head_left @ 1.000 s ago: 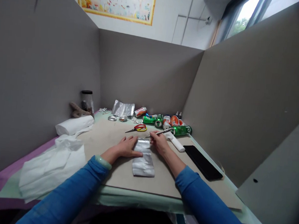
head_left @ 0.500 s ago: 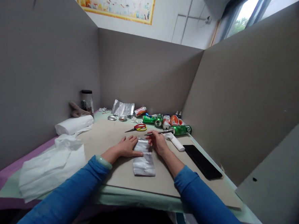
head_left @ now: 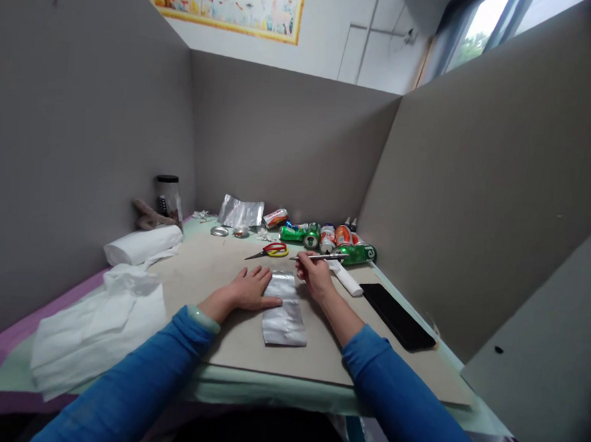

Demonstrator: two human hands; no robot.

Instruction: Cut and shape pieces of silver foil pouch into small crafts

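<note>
A strip of silvery metal sheet (head_left: 285,320) lies on the grey-brown board (head_left: 237,351) in front of me. My left hand (head_left: 249,289) rests flat with fingers spread, its thumb across the strip and its fingertips by the strip's left edge. Just right of the strip's far end, my right hand (head_left: 314,274) is closed around a thin silver pen-like tool (head_left: 323,257), its tip pointing left above the board. Beyond the hands lie scissors (head_left: 275,250) with red and yellow handles.
Cans, among them a green one (head_left: 356,254), lie at the back right. A black flat object (head_left: 397,317) and a white roll (head_left: 348,279) are at the right. White paper (head_left: 104,323), a paper roll (head_left: 142,245) and a jar (head_left: 169,196) stand left. A silvery sheet (head_left: 241,213) is behind.
My right hand has lifted slightly away from the strip's far end, with the tool still in it. My left hand stays on the strip. The view has shifted a little.
</note>
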